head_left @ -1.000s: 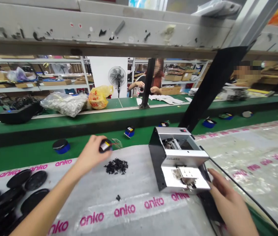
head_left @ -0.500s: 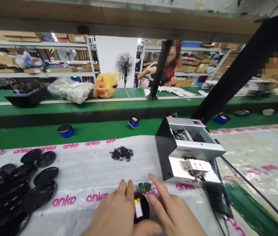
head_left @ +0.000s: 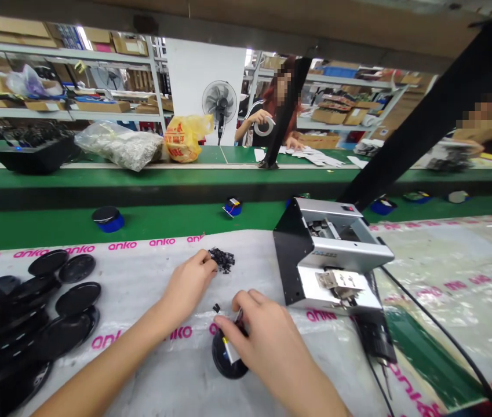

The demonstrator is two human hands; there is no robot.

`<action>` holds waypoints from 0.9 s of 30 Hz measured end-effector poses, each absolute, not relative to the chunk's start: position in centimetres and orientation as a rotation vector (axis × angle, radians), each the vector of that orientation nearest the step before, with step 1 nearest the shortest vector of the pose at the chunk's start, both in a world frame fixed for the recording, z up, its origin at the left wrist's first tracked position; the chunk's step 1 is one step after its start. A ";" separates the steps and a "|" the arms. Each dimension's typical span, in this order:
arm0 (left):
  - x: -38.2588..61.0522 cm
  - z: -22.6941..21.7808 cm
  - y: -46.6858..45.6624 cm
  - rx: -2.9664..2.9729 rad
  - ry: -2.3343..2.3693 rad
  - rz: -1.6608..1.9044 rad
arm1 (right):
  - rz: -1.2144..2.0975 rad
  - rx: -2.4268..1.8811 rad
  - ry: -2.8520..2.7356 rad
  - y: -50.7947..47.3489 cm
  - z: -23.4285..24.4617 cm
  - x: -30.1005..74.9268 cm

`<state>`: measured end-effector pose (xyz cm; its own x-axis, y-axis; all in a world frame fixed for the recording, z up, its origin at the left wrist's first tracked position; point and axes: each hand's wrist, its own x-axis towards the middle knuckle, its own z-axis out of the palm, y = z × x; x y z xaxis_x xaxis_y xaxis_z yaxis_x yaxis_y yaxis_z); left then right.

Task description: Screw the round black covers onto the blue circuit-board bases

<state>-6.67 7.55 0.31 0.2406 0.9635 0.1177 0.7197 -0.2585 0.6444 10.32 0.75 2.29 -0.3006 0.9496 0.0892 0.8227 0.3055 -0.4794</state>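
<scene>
My left hand (head_left: 193,281) reaches to the left edge of a small pile of tiny black pieces (head_left: 225,260). Its fingers are pinched together there, and what lies between the tips is hidden. Closer to me, my right hand (head_left: 261,330) is closed, with thumb and curled fingers over a round black case (head_left: 223,362). A flat battery (head_left: 230,350), silver-white with a yellow end, lies in this case, partly under the thumb. The green circuit board is covered by my right hand. A few loose black pieces (head_left: 217,307) lie just beyond my right thumb.
Several round black covers (head_left: 37,324) are heaped at the left. A silver and black machine (head_left: 336,255) stands at the right, with a cable (head_left: 437,324) beside it. Blue round units (head_left: 109,220) sit on the green belt (head_left: 176,217). Across it, a person holds a tape roll (head_left: 264,126).
My left hand has left the round case and moved forward to the black pile. My right hand has closed over the case, which sits further left in view. The circuit board is now covered.
</scene>
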 end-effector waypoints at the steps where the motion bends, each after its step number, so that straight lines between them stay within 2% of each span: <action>1: -6.8 0.4 7.4 2.030 1.511 0.744 | 0.495 -1.566 -2.213 0.7 2.2 10.3; 6: -7.7 1.5 5.9 1.742 1.374 0.894 | 0.613 -1.398 -2.164 0.5 2.3 10.9; 15: -8.7 0.0 2.9 1.000 1.062 0.976 | 1.255 -1.343 -1.663 0.9 1.3 12.2; 18: -8.7 0.1 2.5 0.852 0.949 1.010 | 1.379 -1.336 -1.524 0.9 1.2 12.2; 22: -8.8 0.3 2.4 0.638 0.831 1.048 | 1.383 -1.275 -1.409 0.6 1.4 11.7; 27: -9.5 -0.4 2.7 0.656 0.847 1.036 | 1.195 -1.271 -1.506 0.3 1.2 11.4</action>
